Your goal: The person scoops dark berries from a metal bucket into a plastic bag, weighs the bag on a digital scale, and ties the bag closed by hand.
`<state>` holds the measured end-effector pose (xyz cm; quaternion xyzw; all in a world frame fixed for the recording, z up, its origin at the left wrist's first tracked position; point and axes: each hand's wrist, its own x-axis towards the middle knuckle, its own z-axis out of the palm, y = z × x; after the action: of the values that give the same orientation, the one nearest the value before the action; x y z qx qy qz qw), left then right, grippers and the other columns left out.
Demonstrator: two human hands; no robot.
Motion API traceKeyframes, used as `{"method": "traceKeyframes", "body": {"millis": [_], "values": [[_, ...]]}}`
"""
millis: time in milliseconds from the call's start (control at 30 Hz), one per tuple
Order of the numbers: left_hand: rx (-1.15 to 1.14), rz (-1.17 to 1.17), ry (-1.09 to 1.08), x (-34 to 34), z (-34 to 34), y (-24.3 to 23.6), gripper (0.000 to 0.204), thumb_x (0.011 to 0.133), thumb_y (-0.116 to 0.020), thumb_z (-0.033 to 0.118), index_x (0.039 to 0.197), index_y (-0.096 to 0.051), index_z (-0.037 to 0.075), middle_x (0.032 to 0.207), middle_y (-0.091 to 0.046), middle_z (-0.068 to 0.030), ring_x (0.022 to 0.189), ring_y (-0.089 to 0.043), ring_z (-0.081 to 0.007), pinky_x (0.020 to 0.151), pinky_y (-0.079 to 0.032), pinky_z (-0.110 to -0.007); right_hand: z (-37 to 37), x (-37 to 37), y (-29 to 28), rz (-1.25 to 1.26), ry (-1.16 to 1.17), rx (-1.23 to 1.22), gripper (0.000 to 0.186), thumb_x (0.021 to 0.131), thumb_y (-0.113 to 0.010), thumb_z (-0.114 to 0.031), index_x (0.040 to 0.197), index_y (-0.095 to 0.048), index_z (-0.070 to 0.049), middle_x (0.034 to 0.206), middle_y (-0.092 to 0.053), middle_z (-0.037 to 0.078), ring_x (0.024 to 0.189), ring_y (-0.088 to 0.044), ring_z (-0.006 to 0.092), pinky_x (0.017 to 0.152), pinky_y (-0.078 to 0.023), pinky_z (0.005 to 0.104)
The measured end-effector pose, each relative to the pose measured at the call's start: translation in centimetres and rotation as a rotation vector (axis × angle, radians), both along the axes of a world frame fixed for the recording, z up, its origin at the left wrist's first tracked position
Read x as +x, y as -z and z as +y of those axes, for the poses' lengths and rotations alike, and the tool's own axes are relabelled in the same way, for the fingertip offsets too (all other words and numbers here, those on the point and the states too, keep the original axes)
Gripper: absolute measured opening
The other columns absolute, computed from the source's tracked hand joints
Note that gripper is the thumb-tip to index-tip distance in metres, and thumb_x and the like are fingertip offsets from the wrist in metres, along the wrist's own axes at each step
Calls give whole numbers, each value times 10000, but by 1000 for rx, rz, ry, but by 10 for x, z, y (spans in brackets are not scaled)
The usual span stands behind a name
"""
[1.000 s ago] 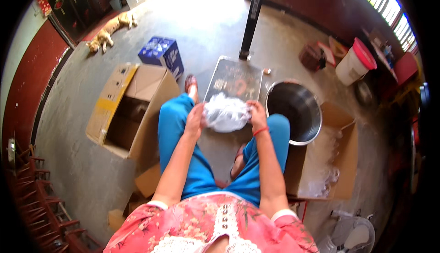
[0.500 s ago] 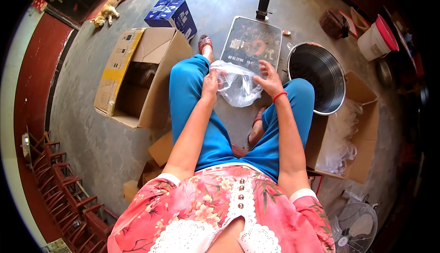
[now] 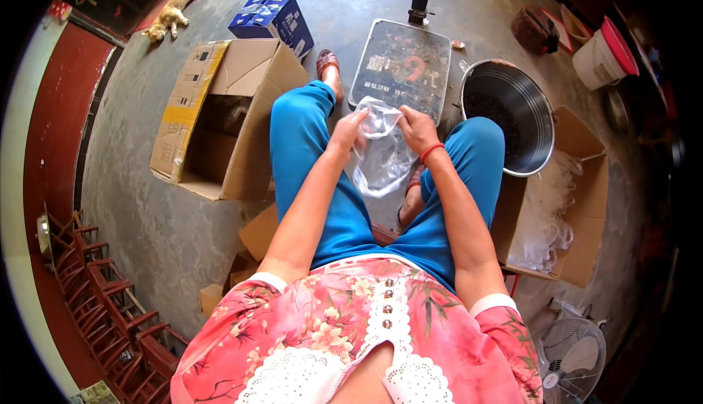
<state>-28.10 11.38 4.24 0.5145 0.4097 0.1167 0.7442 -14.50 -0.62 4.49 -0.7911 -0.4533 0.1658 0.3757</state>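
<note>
A thin clear plastic bag hangs between my knees, its mouth held up by both hands. My left hand is closed on the left side of the mouth. On the other side, the fingers of my right hand pinch the rim. The bag's body droops below my hands, and I can see nothing inside it. Just beyond lies the flat dark plate of a platform scale with a black post. Beside my right knee stands a metal bucket with small dark stuff at its bottom; I cannot tell what it is.
An open cardboard box holding clear plastic bags sits right of my leg. Left are a large open carton and a blue box. A dog lies far left. Wooden chairs and a fan stand nearer.
My right hand has come in and closed on the bag's rim, where its fingers were spread before. The bag's mouth is now held up between both hands, its body hanging lower.
</note>
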Motion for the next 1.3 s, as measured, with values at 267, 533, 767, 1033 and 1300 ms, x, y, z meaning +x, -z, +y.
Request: {"method": "traceKeyframes", "body": {"millis": [267, 533, 767, 1033, 1300], "values": [[1296, -156, 230, 0, -21, -34, 746, 580, -733, 201, 1241, -396, 125, 1210, -428, -129, 1136, -375, -298, 962, -303, -374, -3, 6, 20, -33, 55, -201, 210, 778, -463, -258, 808, -560, -73, 789, -581, 190, 780, -546, 368, 675, -424, 441], [1061, 117, 310, -2, -9, 28, 451, 675, -588, 65, 1115, -495, 87, 1164, -442, -153, 1088, -416, -318, 916, -343, -383, 3, -1, 14, 33, -88, -19, 202, 786, -462, -214, 781, -575, -47, 751, -584, 180, 750, -557, 348, 673, -429, 413], [1358, 10, 325, -2, -44, -27, 695, 649, -676, 275, 1259, -366, 157, 1307, -304, -135, 1192, -307, -308, 963, -268, -420, 1, 6, 13, 158, 163, -131, 283, 748, -507, -301, 738, -605, -37, 707, -585, 179, 718, -578, 322, 642, -437, 394], [1268, 205, 244, 4, -37, 15, 496, 685, -607, 51, 1158, -478, 130, 1271, -330, -156, 1119, -384, -313, 893, -351, -401, 2, 5, 2, 219, -4, -119, 284, 706, -590, -283, 650, -554, -7, 576, -531, 116, 557, -509, 194, 557, -411, 310], [254, -121, 10, 0, -16, 18, 197, 726, -657, 125, 895, -605, 39, 732, -612, -16, 600, -532, -59, 546, -416, -188, -5, 9, 21, -211, 69, -104, 244, 635, -650, -184, 839, -587, -65, 828, -571, 129, 787, -556, 272, 719, -443, 343]]}}
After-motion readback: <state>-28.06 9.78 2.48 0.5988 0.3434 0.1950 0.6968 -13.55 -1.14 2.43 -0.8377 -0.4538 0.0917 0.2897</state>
